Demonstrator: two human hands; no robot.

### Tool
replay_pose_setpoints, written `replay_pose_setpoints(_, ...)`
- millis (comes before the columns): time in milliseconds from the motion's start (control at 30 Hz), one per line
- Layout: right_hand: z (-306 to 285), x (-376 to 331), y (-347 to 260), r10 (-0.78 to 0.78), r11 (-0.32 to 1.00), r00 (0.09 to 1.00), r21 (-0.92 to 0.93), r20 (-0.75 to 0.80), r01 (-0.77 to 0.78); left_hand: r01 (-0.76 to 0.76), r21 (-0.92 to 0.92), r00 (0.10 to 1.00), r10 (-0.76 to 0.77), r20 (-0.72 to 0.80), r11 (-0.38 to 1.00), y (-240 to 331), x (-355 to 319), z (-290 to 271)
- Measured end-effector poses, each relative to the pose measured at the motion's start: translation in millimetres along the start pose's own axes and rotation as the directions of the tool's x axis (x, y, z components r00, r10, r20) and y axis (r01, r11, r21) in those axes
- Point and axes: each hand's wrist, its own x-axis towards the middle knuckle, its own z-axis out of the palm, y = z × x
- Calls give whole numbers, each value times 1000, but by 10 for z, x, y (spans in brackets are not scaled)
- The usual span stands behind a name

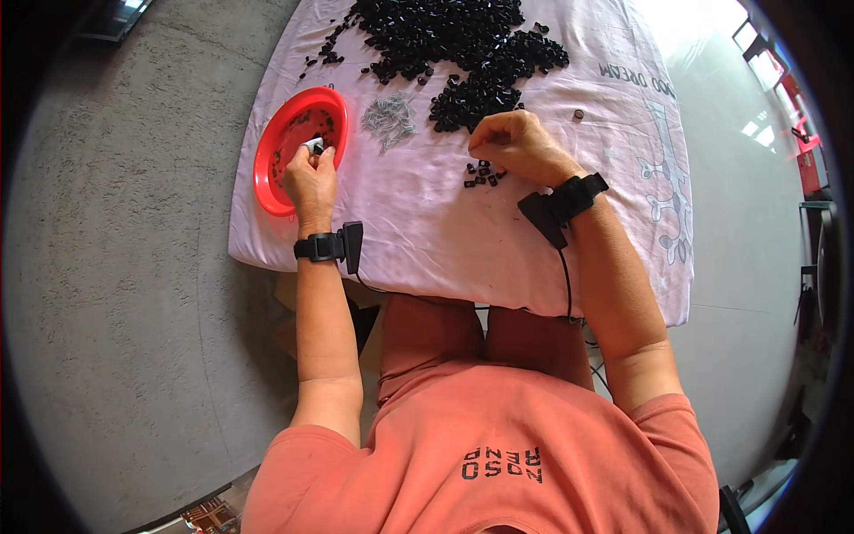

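My left hand [311,182] is over the red bowl [265,169], its fingers pinched on a small white object [312,142] and a little black piece [319,149]. The white object's kind is too small to make out. Small black bits lie scattered inside the bowl. My right hand [525,149] hovers at the near edge of a big heap of shiny black plastic pieces [445,36], with its fingers curled together. Whatever may be between those fingertips is hidden. Just below them sits a small group of black pieces [481,175].
Between bowl and heap lies a small pile of thin silvery pieces [389,119]. One small round dark piece [578,114] rests alone to the right. A pale pink cloth [409,222] covers the table. Cables run from both wrist straps past the near edge.
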Motion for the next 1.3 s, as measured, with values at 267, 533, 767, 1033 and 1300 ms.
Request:
replay_pose_setpoints(267,-14,-16,-64,-21,995,998,-95,58,26,53,8,995,-52,-83,999,-254,7,29)
replay_pose_setpoints(533,30,-28,-13,-188,899,980,-391,61,197,-108,-228,992,120,42,968,313,-232,87)
replay_pose_setpoints(767,101,-18,31,-237,848,968,-469,81,247,-159,-275,963,210,168,948,609,-315,268)
replay_pose_setpoints(1033,28,-47,-79,-135,928,987,-337,87,157,-307,-286,897,376,233,908,1032,-255,496)
replay_pose_setpoints(1300,30,-24,-20,2,996,997,93,-73,5,-374,-285,873,439,214,882,1002,-223,679)
